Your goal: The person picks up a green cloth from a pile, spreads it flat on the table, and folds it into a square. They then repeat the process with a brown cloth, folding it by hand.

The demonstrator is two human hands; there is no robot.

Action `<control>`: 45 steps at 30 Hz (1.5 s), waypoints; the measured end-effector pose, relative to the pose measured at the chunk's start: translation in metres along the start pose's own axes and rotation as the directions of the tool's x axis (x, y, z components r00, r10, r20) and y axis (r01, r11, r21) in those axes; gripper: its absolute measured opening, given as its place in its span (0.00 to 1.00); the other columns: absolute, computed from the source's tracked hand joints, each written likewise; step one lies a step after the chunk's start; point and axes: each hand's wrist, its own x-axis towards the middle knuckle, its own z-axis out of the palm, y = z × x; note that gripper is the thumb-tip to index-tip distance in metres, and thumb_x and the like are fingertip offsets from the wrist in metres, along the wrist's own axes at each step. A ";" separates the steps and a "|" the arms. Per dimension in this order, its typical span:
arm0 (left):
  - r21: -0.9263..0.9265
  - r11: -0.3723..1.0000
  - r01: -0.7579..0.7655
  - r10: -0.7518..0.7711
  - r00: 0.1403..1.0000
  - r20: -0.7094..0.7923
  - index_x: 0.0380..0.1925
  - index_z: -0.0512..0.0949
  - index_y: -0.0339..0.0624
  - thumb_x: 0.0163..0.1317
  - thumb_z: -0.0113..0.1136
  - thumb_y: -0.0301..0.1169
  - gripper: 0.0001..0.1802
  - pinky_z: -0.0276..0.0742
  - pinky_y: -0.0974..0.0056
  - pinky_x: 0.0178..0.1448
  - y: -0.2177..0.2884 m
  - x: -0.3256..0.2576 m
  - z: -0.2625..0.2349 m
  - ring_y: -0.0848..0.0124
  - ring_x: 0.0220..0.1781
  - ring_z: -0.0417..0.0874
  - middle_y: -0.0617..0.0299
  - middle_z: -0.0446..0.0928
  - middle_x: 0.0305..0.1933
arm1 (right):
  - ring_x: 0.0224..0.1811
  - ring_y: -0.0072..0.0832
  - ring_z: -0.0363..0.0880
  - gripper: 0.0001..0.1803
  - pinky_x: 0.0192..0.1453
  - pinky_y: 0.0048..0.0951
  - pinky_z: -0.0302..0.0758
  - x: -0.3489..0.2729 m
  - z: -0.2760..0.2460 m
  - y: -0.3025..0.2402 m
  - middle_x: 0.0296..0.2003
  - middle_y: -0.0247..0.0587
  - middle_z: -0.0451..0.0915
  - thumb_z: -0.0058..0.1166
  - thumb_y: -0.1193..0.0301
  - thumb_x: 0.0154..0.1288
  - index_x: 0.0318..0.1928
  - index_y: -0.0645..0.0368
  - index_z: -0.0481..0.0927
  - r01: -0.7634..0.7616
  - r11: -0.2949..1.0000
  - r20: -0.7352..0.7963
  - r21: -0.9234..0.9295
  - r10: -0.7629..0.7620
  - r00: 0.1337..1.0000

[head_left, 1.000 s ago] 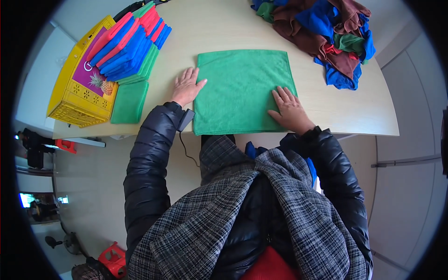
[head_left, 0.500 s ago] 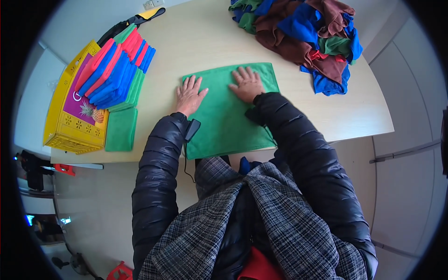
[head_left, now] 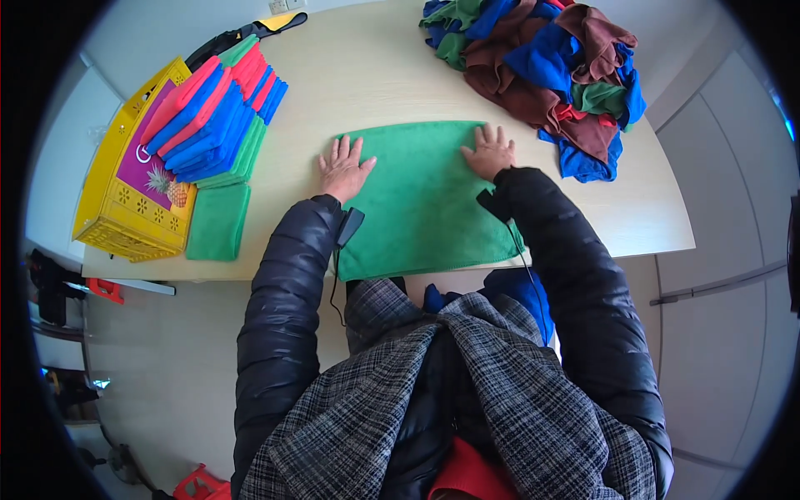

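A green towel (head_left: 421, 204) lies spread out on the table in front of me, its near edge hanging at the table's front. My left hand (head_left: 343, 169) rests flat, fingers spread, on the towel's far left corner. On the far right corner lies my right hand (head_left: 490, 153), also open with the fingers apart. Both palms press on the cloth and grip nothing. Left of the towel, folded red, blue and green towels (head_left: 218, 125) stand in stacks, and one folded green towel (head_left: 218, 222) lies at their near end.
A yellow crate (head_left: 133, 208) with a purple fruit-printed panel stands at the table's left edge, beside the stacks. A heap of crumpled brown, blue, green and red towels (head_left: 550, 71) covers the far right. A black and yellow strap (head_left: 250, 37) lies at the back left.
My right hand has slid right across the towel to its far right corner, and the cloth there looks flat. My left hand stays near the left corner.
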 end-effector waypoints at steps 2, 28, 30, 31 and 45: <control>0.013 1.000 -0.009 0.009 1.000 0.028 0.76 0.57 0.52 0.74 0.38 0.60 0.38 0.38 0.36 0.80 0.015 -0.021 -0.005 0.55 0.84 0.43 0.53 0.48 0.82 | 0.80 0.50 0.49 0.40 0.79 0.55 0.50 -0.036 -0.002 -0.018 0.77 0.47 0.55 0.40 0.42 0.74 0.75 0.55 0.59 0.120 0.993 -0.012 0.001 -0.120 0.993; -0.085 0.959 -0.271 0.269 0.963 -0.037 0.75 0.59 0.50 0.74 0.45 0.53 0.35 0.43 0.41 0.80 0.021 -0.153 -0.049 0.55 0.82 0.49 0.54 0.51 0.81 | 0.79 0.50 0.51 0.38 0.79 0.56 0.50 -0.138 -0.030 -0.019 0.76 0.51 0.57 0.45 0.48 0.75 0.75 0.56 0.58 0.217 0.967 -0.087 0.134 -0.207 0.975; -0.071 0.957 -0.280 0.277 0.960 -0.046 0.75 0.60 0.49 0.74 0.45 0.54 0.35 0.44 0.41 0.80 0.029 -0.127 -0.041 0.54 0.82 0.50 0.53 0.52 0.81 | 0.80 0.49 0.48 0.39 0.80 0.57 0.47 -0.122 -0.020 -0.061 0.76 0.49 0.55 0.41 0.44 0.74 0.75 0.56 0.59 0.322 0.931 -0.086 0.172 -0.312 0.946; -0.061 0.951 -0.304 0.301 0.952 -0.055 0.75 0.60 0.48 0.74 0.45 0.55 0.36 0.45 0.40 0.80 0.037 -0.110 -0.036 0.53 0.82 0.51 0.52 0.53 0.80 | 0.80 0.49 0.48 0.39 0.80 0.57 0.47 -0.114 -0.016 -0.074 0.76 0.49 0.55 0.41 0.44 0.74 0.75 0.56 0.59 0.310 0.936 -0.095 0.167 -0.297 0.950; 0.042 0.966 -0.255 0.252 0.965 0.073 0.76 0.57 0.49 0.74 0.44 0.55 0.36 0.44 0.43 0.81 -0.003 -0.088 -0.028 0.55 0.82 0.49 0.51 0.51 0.81 | 0.82 0.47 0.41 0.40 0.80 0.58 0.43 -0.059 -0.016 0.042 0.79 0.44 0.50 0.38 0.42 0.74 0.77 0.50 0.55 -0.139 0.990 0.170 0.035 0.131 0.977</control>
